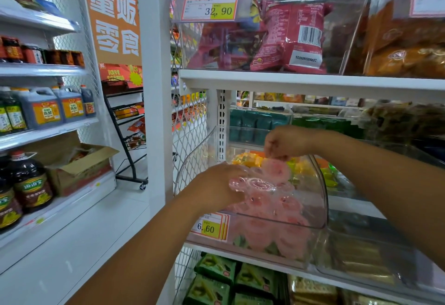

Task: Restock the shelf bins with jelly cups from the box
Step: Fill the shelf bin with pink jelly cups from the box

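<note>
I had both arms reaching into the clear shelf bin (322, 208) on the middle shelf (313, 83). The left grip (218, 184) was at the bin's near left corner, its fingers wrapped over a bunch of pink jelly cups (258, 185) that looked to be in clear wrapping. It held that bunch just above the bin's front rim. More pink cups lay below it, piled against the front wall inside the bin.

The right grip (286, 143) hung just above the same bunch. Its fingers were curled downward, with the tips at the topmost pink cup. Motion blur stopped me telling whether it was pinching the cup or only touching it. So the cups sat between the two grips, to the right of the left one and under the right one.

Yellow, orange and green cups (252, 159) filled the back of the bin, behind the pink ones. A price tag (212, 227) reading 6.60 was fixed to the bin's front, below the left wrist. On the shelf above stood red snack bags (289, 34) in another clear bin.
</note>
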The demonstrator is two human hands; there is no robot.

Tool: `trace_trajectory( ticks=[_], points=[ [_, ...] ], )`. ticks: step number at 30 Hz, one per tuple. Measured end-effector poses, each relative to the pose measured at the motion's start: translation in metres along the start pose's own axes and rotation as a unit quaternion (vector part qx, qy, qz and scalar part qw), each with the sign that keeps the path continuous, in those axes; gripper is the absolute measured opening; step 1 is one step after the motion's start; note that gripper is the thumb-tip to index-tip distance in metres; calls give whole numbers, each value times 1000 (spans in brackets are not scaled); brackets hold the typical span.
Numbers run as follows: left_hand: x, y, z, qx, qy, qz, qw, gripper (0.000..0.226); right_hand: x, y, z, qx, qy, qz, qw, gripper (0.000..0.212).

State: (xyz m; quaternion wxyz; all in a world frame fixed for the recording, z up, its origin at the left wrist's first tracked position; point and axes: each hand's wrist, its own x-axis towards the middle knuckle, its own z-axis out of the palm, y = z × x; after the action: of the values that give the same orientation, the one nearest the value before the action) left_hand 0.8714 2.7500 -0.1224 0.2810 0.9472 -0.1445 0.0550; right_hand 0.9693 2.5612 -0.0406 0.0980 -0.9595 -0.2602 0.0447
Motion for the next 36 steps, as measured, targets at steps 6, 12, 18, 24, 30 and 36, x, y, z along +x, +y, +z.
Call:
trace_trajectory(
  ticks=[6,12,18,24,30,36],
  points=[
    [18,2,2,165,-182,-10,969,60,10,3,13,-169,-110,45,978,33],
    [14,8,0,134,-200,-10,970,58,1,-5,14,-288,-174,48,940,46],
    [10,8,-1,83,-188,-22,978,56,12,5,19,-195,-168,70,964,11],
    [10,8,-1,85,-188,-33,978,56,12,-4,23,-214,-230,88,945,47],
    [11,6,-1,61,-179,-35,981,56,16,-2,34,-269,-220,77,935,60],
    [1,4,-1,-31,25,21,999,40,-30,-11,4,-44,98,-45,993,36]
  ],
)
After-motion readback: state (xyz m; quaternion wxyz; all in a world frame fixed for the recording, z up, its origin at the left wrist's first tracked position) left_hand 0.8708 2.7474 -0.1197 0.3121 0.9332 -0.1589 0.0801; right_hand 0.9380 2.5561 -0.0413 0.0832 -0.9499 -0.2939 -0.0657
